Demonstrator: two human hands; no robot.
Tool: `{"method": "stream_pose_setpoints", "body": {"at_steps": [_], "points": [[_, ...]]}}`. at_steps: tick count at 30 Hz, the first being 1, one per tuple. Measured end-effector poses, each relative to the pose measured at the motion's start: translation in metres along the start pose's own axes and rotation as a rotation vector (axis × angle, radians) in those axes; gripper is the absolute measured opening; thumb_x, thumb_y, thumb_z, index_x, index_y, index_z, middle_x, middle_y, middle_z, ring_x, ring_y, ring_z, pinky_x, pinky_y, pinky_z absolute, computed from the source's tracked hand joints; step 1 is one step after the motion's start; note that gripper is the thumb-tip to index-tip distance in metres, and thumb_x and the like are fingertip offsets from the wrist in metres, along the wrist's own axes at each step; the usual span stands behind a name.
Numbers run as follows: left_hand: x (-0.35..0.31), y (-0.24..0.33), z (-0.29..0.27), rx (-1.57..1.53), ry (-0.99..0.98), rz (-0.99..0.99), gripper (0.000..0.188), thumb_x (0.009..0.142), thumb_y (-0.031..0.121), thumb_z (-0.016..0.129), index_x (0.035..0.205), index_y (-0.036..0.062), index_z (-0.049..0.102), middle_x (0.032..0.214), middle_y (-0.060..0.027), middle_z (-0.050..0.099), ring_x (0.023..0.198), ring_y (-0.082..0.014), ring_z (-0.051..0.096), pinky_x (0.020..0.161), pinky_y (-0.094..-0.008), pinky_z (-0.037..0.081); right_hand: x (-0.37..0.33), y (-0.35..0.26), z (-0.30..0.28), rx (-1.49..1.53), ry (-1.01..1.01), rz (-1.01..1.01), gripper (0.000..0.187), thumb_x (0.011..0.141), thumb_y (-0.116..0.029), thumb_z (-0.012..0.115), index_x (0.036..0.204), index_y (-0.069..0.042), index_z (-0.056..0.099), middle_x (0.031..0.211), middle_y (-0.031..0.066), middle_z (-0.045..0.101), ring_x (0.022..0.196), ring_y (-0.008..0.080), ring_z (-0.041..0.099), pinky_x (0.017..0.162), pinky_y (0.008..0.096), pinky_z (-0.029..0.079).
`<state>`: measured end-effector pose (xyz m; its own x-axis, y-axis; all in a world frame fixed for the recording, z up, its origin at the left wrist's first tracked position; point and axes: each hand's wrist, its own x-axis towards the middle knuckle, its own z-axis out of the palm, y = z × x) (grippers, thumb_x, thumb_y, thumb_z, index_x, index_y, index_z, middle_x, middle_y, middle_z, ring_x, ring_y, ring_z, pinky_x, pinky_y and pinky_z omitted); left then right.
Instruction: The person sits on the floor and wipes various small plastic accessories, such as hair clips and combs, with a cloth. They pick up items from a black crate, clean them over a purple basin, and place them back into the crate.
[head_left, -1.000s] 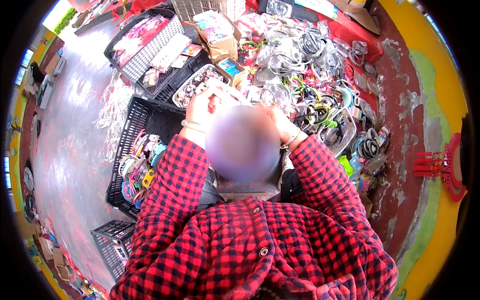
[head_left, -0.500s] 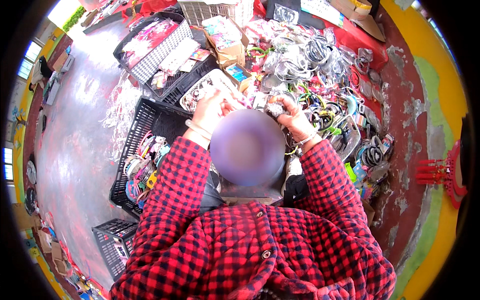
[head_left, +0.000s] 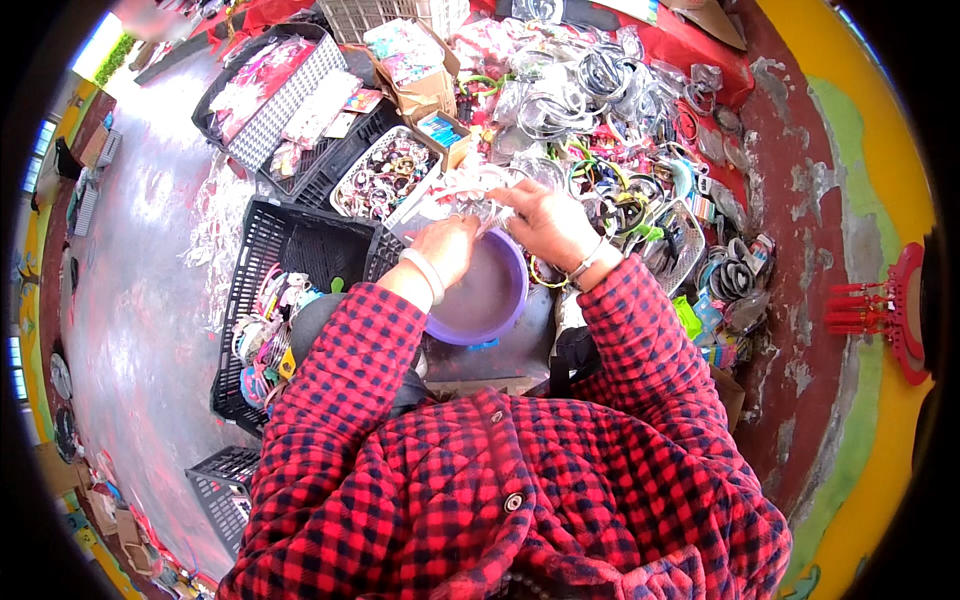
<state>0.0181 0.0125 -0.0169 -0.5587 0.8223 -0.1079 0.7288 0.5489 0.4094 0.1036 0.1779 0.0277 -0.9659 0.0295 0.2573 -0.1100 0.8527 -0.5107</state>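
My left hand (head_left: pixel 447 252) is closed at the far left side of a purple bowl (head_left: pixel 519 300), its fingertips pinched at the edge of crumpled clear plastic. My right hand (head_left: pixel 552 226) reaches in from the right, thumb and index finger pressed together on the same clear plastic bag (head_left: pixel 472 183) beyond the bowl. What the bag holds, if anything, I cannot make out. The bowl's inside looks greyish and plain, and it stands on a dark flat surface (head_left: pixel 480 366) between my legs. Close beyond my left hand is a white basket (head_left: pixel 337 196) of small hair ties.
To the left stands a black crate (head_left: pixel 228 320) with colourful headbands. A grey crate (head_left: pixel 262 150) and an open cardboard box (head_left: pixel 425 90) lie farther back. Bagged headbands (head_left: pixel 600 75) heap up at the far right, with a wire basket (head_left: pixel 690 262) near my right forearm.
The blurred purple disc now shows as a bowl with a distinct rim. Both hands have come nearer together and lower. The greyish thing at my right fingers no longer shows.
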Motion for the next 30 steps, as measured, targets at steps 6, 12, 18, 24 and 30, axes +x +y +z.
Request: {"method": "stream_pose_setpoints", "body": {"at_steps": [6, 12, 18, 24, 30], "points": [[-0.004, -0.006, 0.011, 0.032, -0.075, 0.295, 0.012, 0.079, 0.01, 0.048, 0.085, 0.0011, 0.053, 0.081, -0.0192, 0.059, 0.078, -0.0369, 0.058, 0.069, -0.0448, 0.045, -0.011, 0.024, 0.025, -0.298, -0.467, -0.079, 0.022, 0.079, -0.019, 0.049, 0.096, -0.015, 0.063, 0.083, 0.0123, 0.06, 0.074, 0.0311, 0.061, 0.063, 0.0421, 0.048], [-0.009, -0.009, 0.009, -0.107, -0.136, 0.312, 0.033, 0.082, 0.029, 0.055, 0.096, -0.0008, 0.055, 0.087, -0.0218, 0.058, 0.085, -0.0342, 0.057, 0.074, -0.04, 0.045, -0.008, 0.011, 0.014, -0.234, -0.43, -0.086, 0.018, 0.078, -0.023, 0.053, 0.089, -0.014, 0.064, 0.08, 0.0094, 0.06, 0.074, 0.029, 0.06, 0.064, 0.0402, 0.048], [-0.001, -0.014, -0.012, -1.108, -0.337, -0.167, 0.053, 0.084, 0.046, 0.055, 0.107, -0.0013, 0.054, 0.095, -0.0152, 0.06, 0.085, -0.0188, 0.056, 0.075, -0.0309, 0.045, -0.007, 0.009, 0.005, -0.369, -0.272, -0.183, 0.012, 0.077, -0.02, 0.055, 0.083, -0.015, 0.063, 0.073, 0.0057, 0.055, 0.072, 0.0265, 0.059, 0.06, 0.0385, 0.047], [0.012, -0.054, 0.033, -0.535, -0.105, -0.108, 0.04, 0.079, 0.039, 0.062, 0.093, 0.0015, 0.061, 0.092, -0.0182, 0.062, 0.083, -0.0282, 0.06, 0.073, -0.0377, 0.046, -0.009, 0.003, 0.012, -0.356, -0.171, -0.32, 0.01, 0.071, -0.013, 0.055, 0.079, -0.013, 0.061, 0.071, 0.0065, 0.053, 0.072, 0.0262, 0.058, 0.06, 0.0371, 0.047], [-0.002, -0.046, 0.025, 0.137, -0.015, 0.078, 0.029, 0.069, 0.026, 0.07, 0.087, 0.0046, 0.061, 0.085, -0.0203, 0.058, 0.086, -0.0365, 0.056, 0.075, -0.042, 0.045, -0.014, 0.004, 0.021, -0.5, -0.363, -0.207, 0.009, 0.07, -0.011, 0.054, 0.071, -0.009, 0.063, 0.074, 0.0083, 0.058, 0.074, 0.0286, 0.061, 0.062, 0.0393, 0.049]]}}
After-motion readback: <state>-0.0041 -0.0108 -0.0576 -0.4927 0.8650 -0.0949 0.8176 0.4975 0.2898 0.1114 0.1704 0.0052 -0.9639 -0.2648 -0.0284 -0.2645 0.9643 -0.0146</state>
